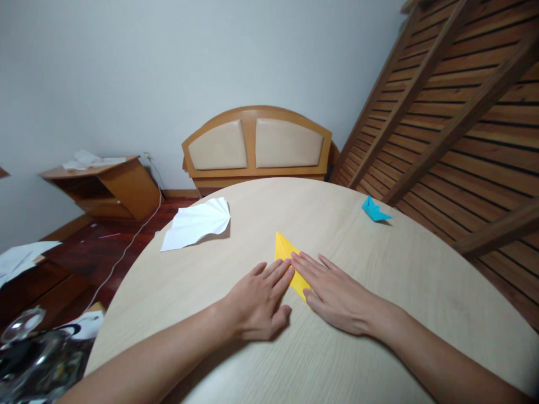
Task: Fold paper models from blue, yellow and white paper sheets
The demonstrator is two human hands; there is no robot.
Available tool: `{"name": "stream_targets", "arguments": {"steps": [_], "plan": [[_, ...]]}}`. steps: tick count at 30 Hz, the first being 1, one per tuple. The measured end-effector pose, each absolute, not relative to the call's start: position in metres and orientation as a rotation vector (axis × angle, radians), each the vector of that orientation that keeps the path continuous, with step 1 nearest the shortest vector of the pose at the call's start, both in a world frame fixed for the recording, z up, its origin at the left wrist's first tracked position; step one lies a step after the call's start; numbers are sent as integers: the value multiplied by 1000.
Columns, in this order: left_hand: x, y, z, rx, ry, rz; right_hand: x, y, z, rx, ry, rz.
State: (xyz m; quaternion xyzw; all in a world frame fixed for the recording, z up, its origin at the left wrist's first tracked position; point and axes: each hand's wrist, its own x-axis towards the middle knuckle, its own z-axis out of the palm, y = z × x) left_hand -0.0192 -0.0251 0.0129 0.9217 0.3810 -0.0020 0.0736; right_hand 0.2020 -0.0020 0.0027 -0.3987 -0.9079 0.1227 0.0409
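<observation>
A folded piece of yellow paper (299, 284) lies on the round table, its pointed end aimed away from me. My left hand (263, 300) rests palm down with its fingertips on the paper's left edge and its thumb apart on the tabletop. From the other side my right hand (337, 292) lies flat, fingers stretched over the paper's right edge. The fingertips of both hands come close together over the middle of the paper, hiding part of it. Neither hand grips anything.
On the pale table (236, 370), a creased white paper sheet (200, 223) lies at the back left and a small blue origami boat (374, 210) at the back right. Beyond stand a wooden headboard (251, 140), a slatted wooden frame (455, 112) and a low cabinet (122, 193).
</observation>
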Motion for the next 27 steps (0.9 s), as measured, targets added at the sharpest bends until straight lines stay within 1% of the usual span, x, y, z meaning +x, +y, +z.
{"name": "stream_targets", "arguments": {"steps": [5, 9, 13, 18, 22, 27], "plan": [[-14, -26, 3, 2813, 1232, 56, 204, 6, -1, -1242, -2697, 407], [-12, -22, 7, 2837, 1238, 135, 215, 12, 2, -1164, -2668, 478], [-13, -19, 8, 2828, 1224, 187, 222, 14, 5, -1087, -2684, 456], [-16, -21, -4, 2795, 1254, 107, 218, 11, 4, -1067, -2723, 427], [-15, -23, -4, 2775, 1297, 71, 213, 7, 3, -1136, -2742, 395], [-15, -27, 0, 2774, 1503, 70, 212, 6, 3, -1213, -2729, 377]]}}
